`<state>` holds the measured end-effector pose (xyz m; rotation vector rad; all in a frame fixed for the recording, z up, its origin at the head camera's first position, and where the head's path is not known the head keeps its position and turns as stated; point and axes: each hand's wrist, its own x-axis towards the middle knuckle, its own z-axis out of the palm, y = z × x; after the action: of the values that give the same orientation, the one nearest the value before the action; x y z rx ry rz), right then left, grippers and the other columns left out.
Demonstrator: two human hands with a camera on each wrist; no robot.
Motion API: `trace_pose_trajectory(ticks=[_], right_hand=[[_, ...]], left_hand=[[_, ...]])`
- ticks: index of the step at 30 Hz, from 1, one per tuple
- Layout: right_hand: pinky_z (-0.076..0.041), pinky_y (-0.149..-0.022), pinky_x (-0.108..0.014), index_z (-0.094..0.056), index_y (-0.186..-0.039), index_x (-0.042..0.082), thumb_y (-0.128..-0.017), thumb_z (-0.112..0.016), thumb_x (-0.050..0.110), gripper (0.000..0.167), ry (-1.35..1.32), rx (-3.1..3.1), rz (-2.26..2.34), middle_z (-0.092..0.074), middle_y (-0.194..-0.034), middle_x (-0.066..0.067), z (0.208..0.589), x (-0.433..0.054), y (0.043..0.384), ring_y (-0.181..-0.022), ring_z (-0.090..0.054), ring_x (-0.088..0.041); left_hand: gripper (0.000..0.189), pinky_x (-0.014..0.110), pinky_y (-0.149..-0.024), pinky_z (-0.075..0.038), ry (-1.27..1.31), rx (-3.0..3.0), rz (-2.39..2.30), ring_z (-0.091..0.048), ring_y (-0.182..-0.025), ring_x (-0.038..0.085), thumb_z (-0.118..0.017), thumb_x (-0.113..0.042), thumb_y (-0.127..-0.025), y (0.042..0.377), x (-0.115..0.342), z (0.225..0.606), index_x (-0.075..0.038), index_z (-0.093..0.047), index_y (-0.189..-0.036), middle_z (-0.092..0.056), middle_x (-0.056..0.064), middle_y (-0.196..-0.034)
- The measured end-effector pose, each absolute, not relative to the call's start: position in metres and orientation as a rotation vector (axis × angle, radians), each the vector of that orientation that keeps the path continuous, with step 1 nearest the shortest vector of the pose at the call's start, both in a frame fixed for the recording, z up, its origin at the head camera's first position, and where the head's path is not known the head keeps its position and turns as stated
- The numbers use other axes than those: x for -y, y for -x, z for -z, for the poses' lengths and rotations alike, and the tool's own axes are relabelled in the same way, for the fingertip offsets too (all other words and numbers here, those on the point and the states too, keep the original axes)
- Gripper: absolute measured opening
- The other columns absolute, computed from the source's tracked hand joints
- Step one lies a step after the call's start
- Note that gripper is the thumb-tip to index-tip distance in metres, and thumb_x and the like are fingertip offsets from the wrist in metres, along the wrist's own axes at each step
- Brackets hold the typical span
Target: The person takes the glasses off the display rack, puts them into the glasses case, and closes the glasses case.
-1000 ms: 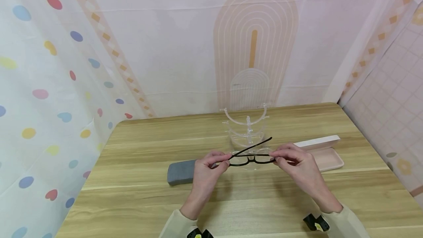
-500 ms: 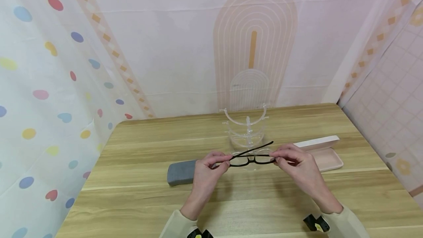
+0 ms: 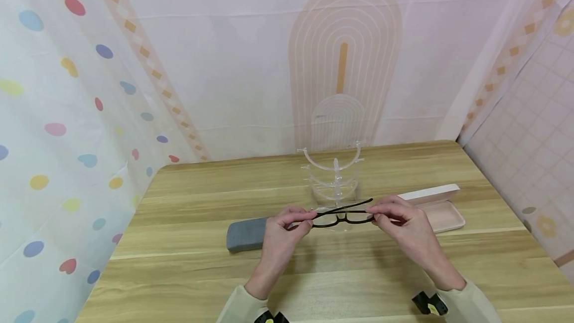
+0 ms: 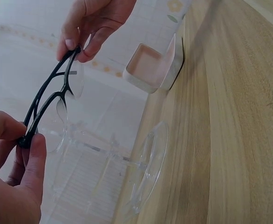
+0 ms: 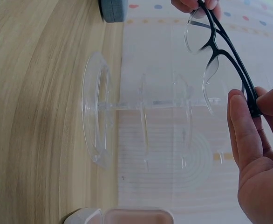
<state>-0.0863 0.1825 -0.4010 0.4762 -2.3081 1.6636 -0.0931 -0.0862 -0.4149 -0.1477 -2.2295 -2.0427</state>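
Black-framed eyeglasses (image 3: 342, 219) are held up between both hands, above the table. My left hand (image 3: 283, 231) pinches the frame's left end between thumb and fingers. My right hand (image 3: 405, 223) pinches the right end the same way. One black temple slants across behind the lenses in the head view. In the left wrist view the eyeglasses (image 4: 62, 93) run diagonally from one hand to the other. Behind them stands a clear glasses stand (image 3: 337, 178) with several curved arms, its base (image 5: 97, 109) on the table.
A grey glasses case (image 3: 245, 235) lies left of the stand, partly covered by my left hand. An opened pink and white case (image 3: 445, 216) sits behind my right hand. The wooden table (image 3: 202, 283) meets a patterned curtain (image 3: 242, 79) at the back.
The slanting temple has swung downward, closer to the frame's top edge. Both hands keep their pinch and stay nearly in place.
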Motion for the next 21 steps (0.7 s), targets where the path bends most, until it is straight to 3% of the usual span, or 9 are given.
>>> trace_pose_trajectory(ticks=[11, 21], right_hand=[[-0.06, -0.079, -0.023, -0.08, -0.104, 0.003, -0.094, -0.063, -0.009, 0.023, -0.446, 2.344, -1.649, -0.069, -0.107, -0.008, 0.403, -0.188, 0.087, -0.09, -0.071, -0.009], [-0.061, -0.078, -0.027, -0.066, -0.113, -0.01, -0.097, -0.061, -0.009, 0.017, -0.378, 2.317, -1.871, -0.068, -0.107, -0.021, 0.402, -0.197, 0.08, -0.089, -0.073, -0.01]], left_hand=[[0.018, 0.023, -0.081, -0.057, 0.173, 2.272, 2.033, -0.066, -0.099, 0.018, -0.074, 0.002, -0.085, 0.095, 0.084, 0.416, -0.007, -0.084, -0.097, -0.073, 0.008, -0.099], [0.017, 0.028, -0.084, -0.06, 0.168, 2.186, 2.2, -0.068, -0.099, 0.018, -0.073, 0.005, -0.087, 0.095, 0.075, 0.419, 0.003, -0.081, -0.102, -0.071, 0.012, -0.106]])
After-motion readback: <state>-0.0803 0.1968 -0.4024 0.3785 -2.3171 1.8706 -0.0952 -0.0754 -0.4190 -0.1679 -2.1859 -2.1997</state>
